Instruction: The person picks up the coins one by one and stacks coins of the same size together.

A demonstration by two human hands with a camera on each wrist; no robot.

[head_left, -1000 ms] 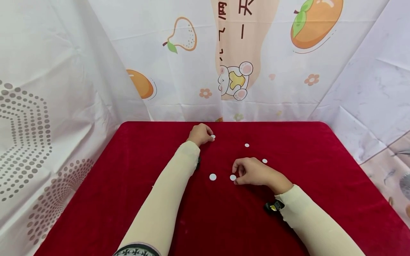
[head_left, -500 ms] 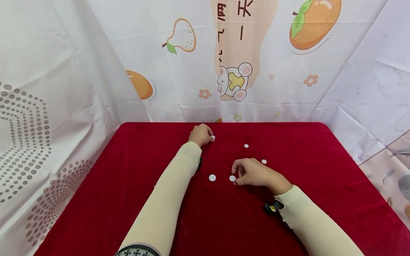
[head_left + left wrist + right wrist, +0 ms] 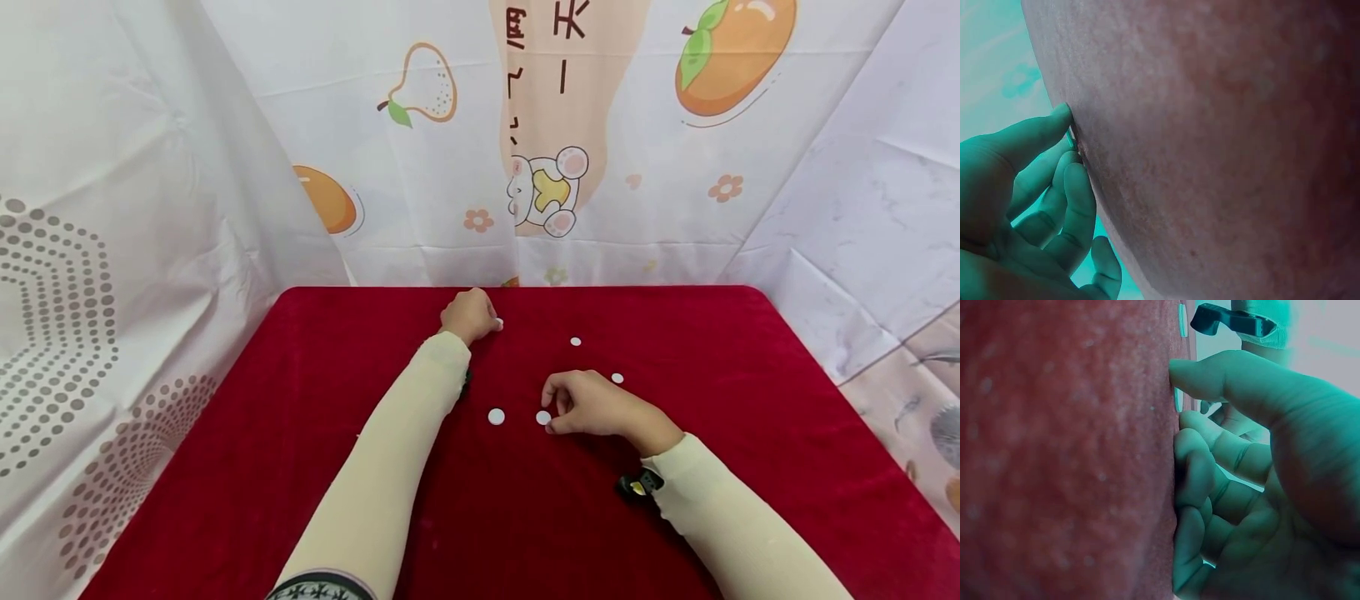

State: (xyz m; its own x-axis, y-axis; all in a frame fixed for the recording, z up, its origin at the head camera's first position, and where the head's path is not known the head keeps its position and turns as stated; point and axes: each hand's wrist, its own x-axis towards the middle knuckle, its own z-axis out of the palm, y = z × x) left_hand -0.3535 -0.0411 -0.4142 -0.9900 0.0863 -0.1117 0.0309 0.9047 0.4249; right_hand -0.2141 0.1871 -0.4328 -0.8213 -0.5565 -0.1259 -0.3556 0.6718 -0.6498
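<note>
In the head view my left hand (image 3: 470, 316) reaches to the far side of the red cloth. Its thumb and fingertips pinch a small white disc (image 3: 500, 324), which is mostly covered by them. From the left wrist, only the thin edge of that disc (image 3: 1072, 139) shows between thumb and fingers, down at the cloth. My right hand (image 3: 596, 404) rests nearer, at the middle of the table. Thumb and index fingertip sit at opposite edges of another white disc (image 3: 543, 417), which lies flat. The right wrist view has this disc (image 3: 1178, 399) between the same two fingertips.
Just left of the right hand's disc lies a loose white disc (image 3: 497, 417). Two more are beyond the right hand: a far disc (image 3: 576, 342) and a nearer disc (image 3: 617, 378). A red cloth (image 3: 300, 400) covers the table, with a printed curtain (image 3: 450, 183) behind.
The left hand's fingertips have drawn closer round their disc, so less of it shows. My right hand has stayed in place at its disc.
</note>
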